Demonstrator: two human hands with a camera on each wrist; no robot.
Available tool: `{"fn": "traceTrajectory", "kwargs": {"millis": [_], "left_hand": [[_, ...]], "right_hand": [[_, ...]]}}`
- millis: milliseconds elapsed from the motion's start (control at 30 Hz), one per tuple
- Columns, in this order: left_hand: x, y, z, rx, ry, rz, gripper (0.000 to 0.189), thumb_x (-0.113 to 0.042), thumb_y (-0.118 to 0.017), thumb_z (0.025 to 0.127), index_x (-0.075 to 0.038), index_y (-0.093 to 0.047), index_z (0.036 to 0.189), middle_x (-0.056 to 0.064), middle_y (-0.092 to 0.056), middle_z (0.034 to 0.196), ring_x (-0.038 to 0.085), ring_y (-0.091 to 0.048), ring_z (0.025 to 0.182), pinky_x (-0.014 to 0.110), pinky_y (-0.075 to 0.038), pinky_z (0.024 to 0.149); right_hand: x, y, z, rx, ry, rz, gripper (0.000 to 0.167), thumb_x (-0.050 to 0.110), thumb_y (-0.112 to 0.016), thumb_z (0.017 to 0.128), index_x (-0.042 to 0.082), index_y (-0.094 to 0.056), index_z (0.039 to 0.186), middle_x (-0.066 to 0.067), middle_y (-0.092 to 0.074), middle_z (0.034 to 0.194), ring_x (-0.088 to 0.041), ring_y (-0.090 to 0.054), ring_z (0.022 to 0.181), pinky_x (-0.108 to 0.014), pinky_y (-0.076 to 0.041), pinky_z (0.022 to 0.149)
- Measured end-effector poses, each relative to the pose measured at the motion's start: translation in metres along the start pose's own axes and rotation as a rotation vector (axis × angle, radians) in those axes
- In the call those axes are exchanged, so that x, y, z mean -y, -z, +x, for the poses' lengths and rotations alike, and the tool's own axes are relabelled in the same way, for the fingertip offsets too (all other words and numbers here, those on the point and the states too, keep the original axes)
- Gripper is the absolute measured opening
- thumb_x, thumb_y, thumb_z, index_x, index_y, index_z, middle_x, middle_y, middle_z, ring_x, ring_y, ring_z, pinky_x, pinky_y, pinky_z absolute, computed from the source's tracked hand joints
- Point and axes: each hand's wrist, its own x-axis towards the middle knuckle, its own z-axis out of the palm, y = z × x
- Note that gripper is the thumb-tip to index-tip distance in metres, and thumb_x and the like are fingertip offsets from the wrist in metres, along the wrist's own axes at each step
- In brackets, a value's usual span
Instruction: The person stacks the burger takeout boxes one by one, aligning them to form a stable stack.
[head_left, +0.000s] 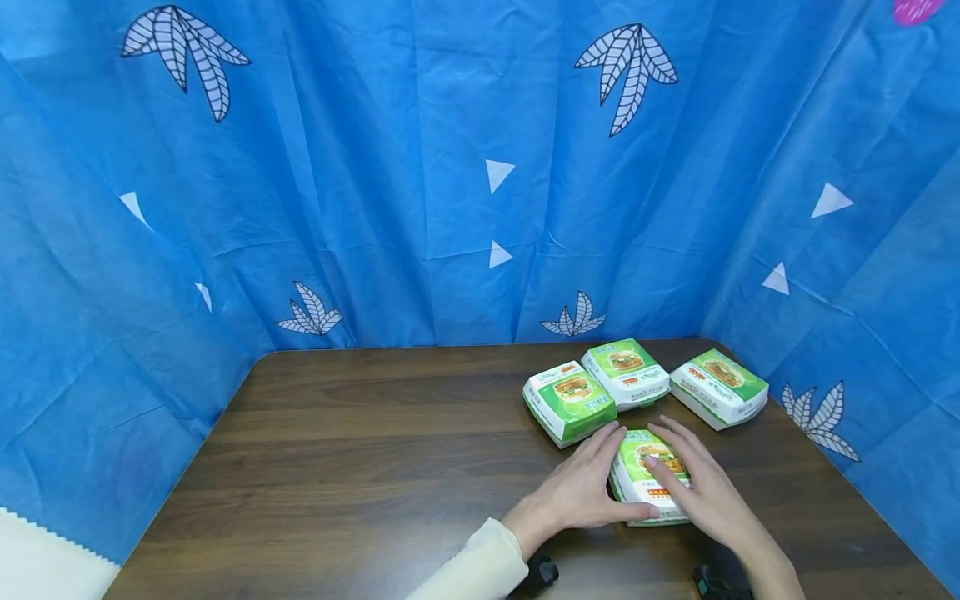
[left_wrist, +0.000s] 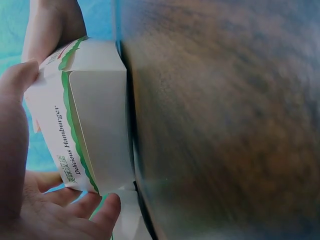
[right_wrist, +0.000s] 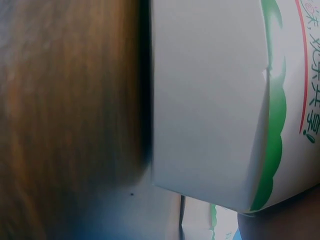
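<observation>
Lying between left hand [head_left: 576, 490] and right hand [head_left: 705, 492]: one burger box [head_left: 635, 473].

A blue curtain [head_left: 360, 192] hangs behind the brown wood-grain worktop [head_left: 360, 467] and along both its sides. Dark-outlined leaf prints [head_left: 634, 83] and plain white triangles [head_left: 498, 173] dot it, with a pink print [head_left: 917, 10] at top right. A zigzag-edged white patch [head_left: 45, 558] shows at lower left, beside the worktop.

Green-and-white burger box [head_left: 636, 477], closed, lying flat
</observation>
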Motion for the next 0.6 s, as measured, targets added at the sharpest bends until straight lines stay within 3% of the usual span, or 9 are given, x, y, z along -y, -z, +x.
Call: {"fn": "traceTrajectory", "kwargs": {"millis": [233, 600], "left_hand": [[-0.0009, 0.0006, 0.0005, -0.013, -0.020, 0.072, 0.102, -0.076, -0.060, 0.088, -0.020, -0.024, 0.165, -0.005, -0.024, 0.170, 0.013, -0.030, 0.154, 0.036, -0.042, 0.116], [0.0010, 0.0043, -0.0003, -0.020, -0.036, 0.061, 0.102, -0.076, -0.060, 0.088, -0.020, -0.024, 0.165, -0.005, -0.023, 0.170, 0.013, -0.028, 0.154, 0.036, -0.041, 0.117]], "right_hand": [[0.0008, -0.0004, 0.0000, -0.006, -0.005, -0.012, 0.059, 0.041, -0.059, 0.105, 0.007, -0.047, 0.152, -0.022, -0.033, 0.162, -0.052, -0.037, 0.142, -0.075, -0.038, 0.099], [0.0046, -0.0016, -0.0006, -0.028, 0.016, -0.003, 0.057, 0.039, -0.059, 0.105, 0.008, -0.048, 0.152, -0.022, -0.035, 0.160, -0.052, -0.039, 0.141, -0.076, -0.038, 0.099]]}}
